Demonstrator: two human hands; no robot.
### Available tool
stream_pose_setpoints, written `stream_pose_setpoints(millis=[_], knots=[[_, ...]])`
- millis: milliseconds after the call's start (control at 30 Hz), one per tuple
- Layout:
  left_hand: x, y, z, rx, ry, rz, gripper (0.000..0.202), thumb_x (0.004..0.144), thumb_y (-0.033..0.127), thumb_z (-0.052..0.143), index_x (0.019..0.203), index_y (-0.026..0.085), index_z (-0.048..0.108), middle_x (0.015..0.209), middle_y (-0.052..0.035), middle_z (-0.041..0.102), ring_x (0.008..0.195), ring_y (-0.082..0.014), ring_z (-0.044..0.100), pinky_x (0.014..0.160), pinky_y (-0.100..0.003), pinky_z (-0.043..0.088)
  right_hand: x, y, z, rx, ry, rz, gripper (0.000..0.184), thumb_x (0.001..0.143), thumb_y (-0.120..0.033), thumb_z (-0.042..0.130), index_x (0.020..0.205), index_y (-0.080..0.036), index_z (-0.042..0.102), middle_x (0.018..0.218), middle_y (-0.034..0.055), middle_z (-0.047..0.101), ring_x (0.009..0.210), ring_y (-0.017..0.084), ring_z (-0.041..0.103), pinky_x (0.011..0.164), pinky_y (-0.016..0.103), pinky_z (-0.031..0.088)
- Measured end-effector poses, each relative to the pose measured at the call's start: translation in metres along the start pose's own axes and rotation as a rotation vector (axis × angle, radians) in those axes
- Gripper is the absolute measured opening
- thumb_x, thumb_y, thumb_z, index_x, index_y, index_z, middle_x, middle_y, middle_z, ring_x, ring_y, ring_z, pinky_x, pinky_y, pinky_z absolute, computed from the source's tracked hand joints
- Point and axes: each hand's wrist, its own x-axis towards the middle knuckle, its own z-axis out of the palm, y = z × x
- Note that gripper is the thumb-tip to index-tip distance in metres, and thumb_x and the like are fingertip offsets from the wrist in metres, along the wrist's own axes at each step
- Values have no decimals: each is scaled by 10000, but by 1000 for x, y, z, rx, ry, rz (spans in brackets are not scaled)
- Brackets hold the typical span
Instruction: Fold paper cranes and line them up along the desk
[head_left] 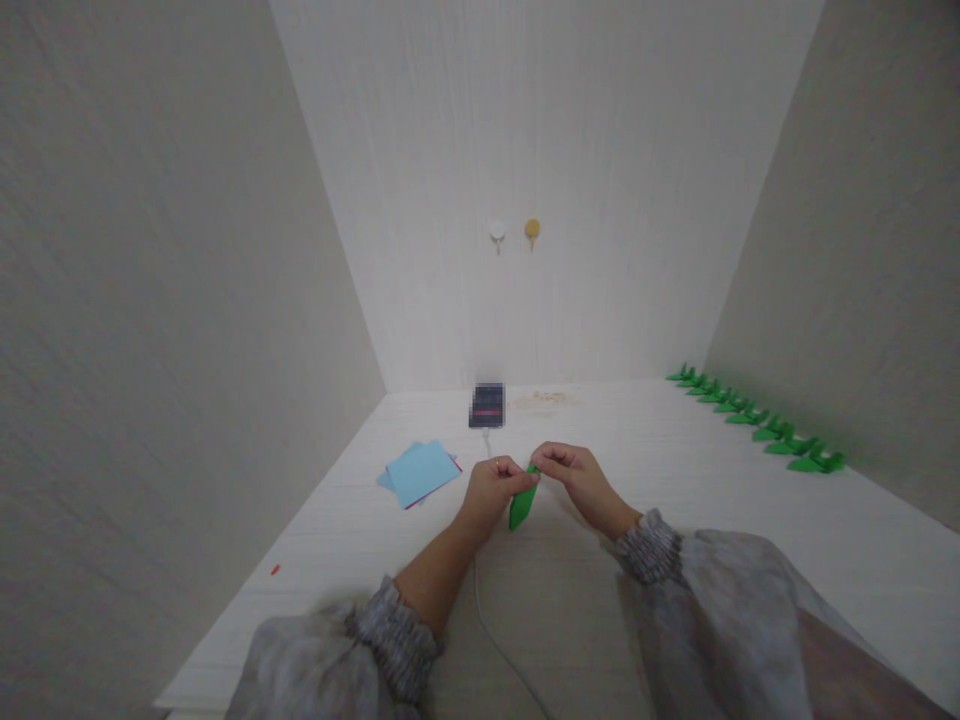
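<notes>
A folded piece of green paper (523, 507) is held up between my two hands, above the white table. My left hand (495, 490) pinches it near its upper left side with thumb and fingers. At its top corner, the fingertips of my right hand (576, 476) close on the paper. The lower end of the green piece hangs free and tilts down to the left. To the left of my hands lies a small stack of light blue paper sheets (424, 472), with a red edge showing underneath.
A row of several folded green paper pieces (780, 435) runs along the right wall. A phone (487, 406) lies at the back, its white cable (491, 630) passing under my hands. A red scrap (275, 570) lies at left. Two hooks (532, 230) are on the back wall.
</notes>
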Motion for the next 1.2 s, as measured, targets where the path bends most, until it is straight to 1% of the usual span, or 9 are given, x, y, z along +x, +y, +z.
stream_pose_setpoints(millis=[167, 367, 567, 733, 833, 967, 1100, 1167, 1200], knots=[[-2, 5, 2, -37, -43, -51, 277, 502, 313, 691, 465, 123, 492, 414, 47, 440, 424, -49, 361, 459, -208, 265, -2, -1, 3, -19, 35, 18, 182, 682, -325, 539, 609, -159, 560, 608, -8, 519, 618, 121, 465, 621, 244, 373], [2, 1, 2, -17, -94, -9, 245, 524, 302, 680, 508, 124, 513, 445, 41, 476, 432, -51, 390, 465, -199, 280, 1, 6, 4, -55, 107, 26, 182, 672, -309, 540, 578, -154, 537, 558, -21, 489, 557, 105, 433, 557, 232, 350], [5, -6, 1, 29, -76, -55, 214, 466, 226, 699, 560, 122, 538, 502, 21, 547, 443, -66, 456, 479, -201, 330, 4, 11, 3, -160, 123, 26, 170, 667, -301, 528, 603, -145, 551, 570, -7, 521, 550, 111, 450, 551, 240, 355], [5, -2, 2, 63, -67, -75, 195, 465, 222, 692, 545, 124, 543, 482, 25, 550, 432, -69, 461, 467, -199, 330, 5, 8, 5, -223, 152, 30, 152, 653, -291, 526, 573, -162, 522, 533, -16, 497, 521, 110, 436, 508, 233, 343], [3, 1, 2, 35, -79, -82, 188, 474, 223, 693, 550, 125, 552, 485, 24, 558, 439, -69, 466, 470, -196, 338, 5, 7, 6, -249, 166, 18, 146, 660, -282, 521, 568, -169, 509, 527, -19, 485, 520, 110, 430, 501, 231, 340], [4, 2, 1, -34, -42, -100, 199, 467, 235, 707, 543, 124, 560, 472, 22, 555, 442, -76, 476, 484, -202, 364, 6, 5, 5, -221, 142, 7, 150, 682, -305, 525, 633, -165, 548, 591, -8, 525, 577, 117, 467, 558, 242, 372], [5, 1, -1, -104, 41, -123, 233, 467, 277, 714, 572, 115, 581, 496, 9, 569, 467, -87, 501, 523, -220, 407, 5, 6, 5, -119, 47, 26, 203, 674, -356, 556, 733, -162, 569, 645, -9, 552, 613, 118, 497, 596, 244, 392], [5, 1, -2, -135, 52, -137, 248, 469, 291, 715, 575, 109, 584, 503, 5, 571, 473, -88, 506, 538, -227, 420, 5, 8, 5, -109, 26, 43, 213, 664, -365, 568, 709, -158, 567, 620, -14, 543, 588, 114, 490, 580, 241, 387], [5, 0, -2, -153, 37, -142, 253, 476, 300, 712, 577, 105, 586, 512, 0, 576, 479, -89, 510, 545, -231, 427, 5, 9, 4, -113, 28, 46, 211, 665, -365, 567, 685, -155, 565, 608, -14, 539, 579, 113, 485, 576, 241, 383]])
